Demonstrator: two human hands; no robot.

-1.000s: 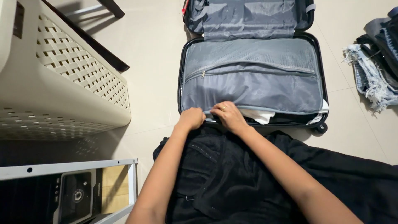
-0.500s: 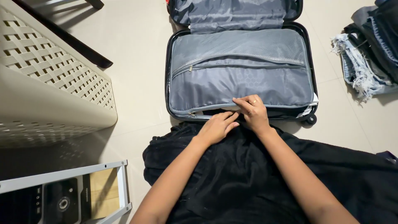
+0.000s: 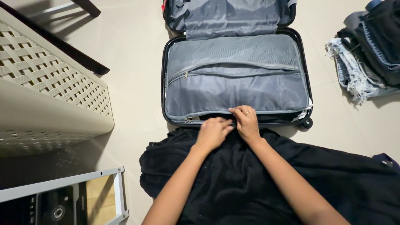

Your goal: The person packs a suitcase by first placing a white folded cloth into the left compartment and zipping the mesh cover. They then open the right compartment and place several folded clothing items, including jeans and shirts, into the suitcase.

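Both hands are meeting at the near edge of the suitcase (image 3: 166,79); the right hand (image 3: 246,122) is curling its fingers over the lower hem of the grey divider (image 3: 237,89), grip pinched on that hem, a ring showing on one finger; the left hand (image 3: 213,132) is lying just beside it, fingers bent and touching the same edge near the zip line, though whether its grip is actually closing on anything I cannot tell, since the fingertips are hidden against the right hand; the divider is lying flat across the lower half of the case, covering nearly all of it, with a curved zip running across its upper part and a small zip pull (image 3: 186,75) sitting at the left end; a sliver of white cloth (image 3: 303,115) is peeking out at the case's right near corner, just above a wheel (image 3: 307,123); the lid (image 3: 229,16), grey-lined, is lying open beyond; the forearms are crossing over a black garment (image 3: 250,183) spread on the floor (image 3: 137,62), its top edge touching the case; a cream lattice basket (image 3: 50,96) is standing to the left, well apart; a white frame (image 3: 62,181) is sitting below it; frayed denim (image 3: 354,71) is piled to the right.
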